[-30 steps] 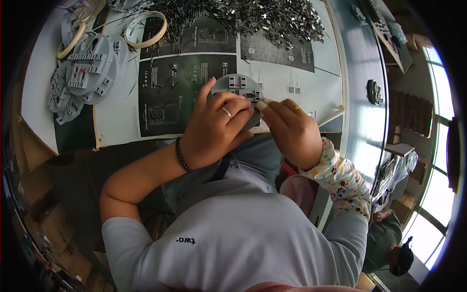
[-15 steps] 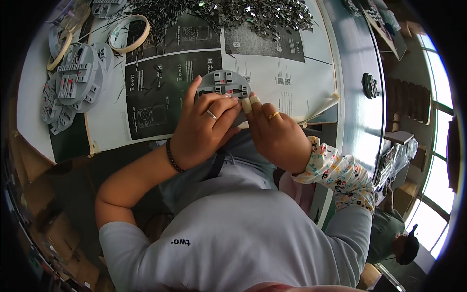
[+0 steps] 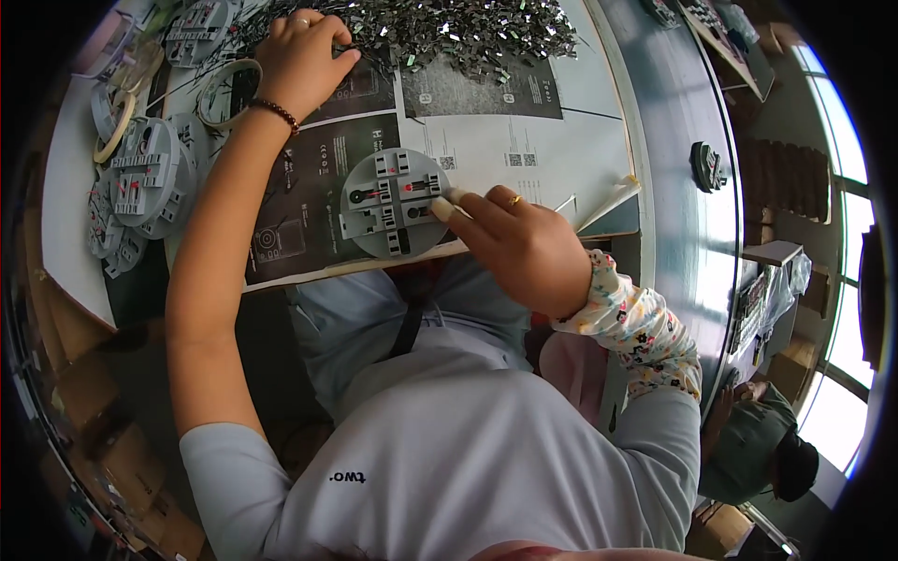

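Note:
A grey round plastic plate with raised slotted blocks and small black and red parts lies at the near edge of the table. My right hand, with pale covers on its fingertips, grips the right rim of this plate between closed fingers. At the far left my left hand reaches over a heap of thin black strips. Its fingers are bent and drawn together, and I cannot make out what is between them. Beside them spreads a pile of small shiny black pieces.
Several more grey round plates are stacked at the left, near tape rolls. Printed sheets cover the table. A rolled paper edge lies at the right. Another person is at the lower right.
My left hand has left the round plate and moved far and left to the black strips. My right hand stays at the plate's rim; the plate sits slightly nearer and further left.

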{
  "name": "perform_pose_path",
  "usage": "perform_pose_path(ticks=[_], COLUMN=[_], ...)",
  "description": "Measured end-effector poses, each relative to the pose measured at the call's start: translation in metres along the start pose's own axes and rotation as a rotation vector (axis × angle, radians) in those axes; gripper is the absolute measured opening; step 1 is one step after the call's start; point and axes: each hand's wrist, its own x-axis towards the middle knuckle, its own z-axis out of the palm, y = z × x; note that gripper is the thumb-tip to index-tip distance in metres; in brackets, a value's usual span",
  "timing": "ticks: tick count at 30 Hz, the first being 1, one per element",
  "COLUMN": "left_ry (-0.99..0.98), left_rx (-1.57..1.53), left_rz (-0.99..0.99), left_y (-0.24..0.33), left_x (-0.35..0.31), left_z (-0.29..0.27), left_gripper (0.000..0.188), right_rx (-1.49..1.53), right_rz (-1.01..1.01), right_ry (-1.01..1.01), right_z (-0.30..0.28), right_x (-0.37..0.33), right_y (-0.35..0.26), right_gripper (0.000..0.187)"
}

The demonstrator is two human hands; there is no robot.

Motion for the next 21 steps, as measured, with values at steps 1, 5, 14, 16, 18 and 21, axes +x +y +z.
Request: perform_pose_path(ticks=[1, 5, 14, 16, 18, 21], left_ry=[0.077, -0.013, -0.070, -0.130, -0.284, -0.337], left_rx=[-0.016, -0.065, -0.194, -0.275, -0.456, -0.694], left_rz=[0.059, 0.119, 0.057, -0.047, -0.287, -0.276], left_y=[-0.011, -0.020, 0.010, 0.012, 0.015, 0.020], left_x=[-0.003, -0.025, -0.026, -0.034, -0.040, -0.041], left_z=[0.011, 0.021, -0.043, -0.054, -0.056, -0.046], left_gripper=[0.010, 0.010, 0.006, 0.007, 0.009, 0.011], right_rx=[0.155, 0.230, -0.090, -0.033, 0.065, -0.078], right_rz=[0.031, 0.132, 0.204, 0.212, 0.209, 0.237], right_ry=[0.006, 0.179, 0.239, 0.278, 0.342, 0.360], right_z=[-0.009, -0.043, 0.012, 0.010, 0.005, 0.009], right_x=[-0.004, -0.022, 0.047, 0.041, 0.034, 0.041], right_y=[0.009, 0.042, 0.118, 0.119, 0.120, 0.137], right_gripper=[0.050, 0.048, 0.034, 0.032, 0.028, 0.023])
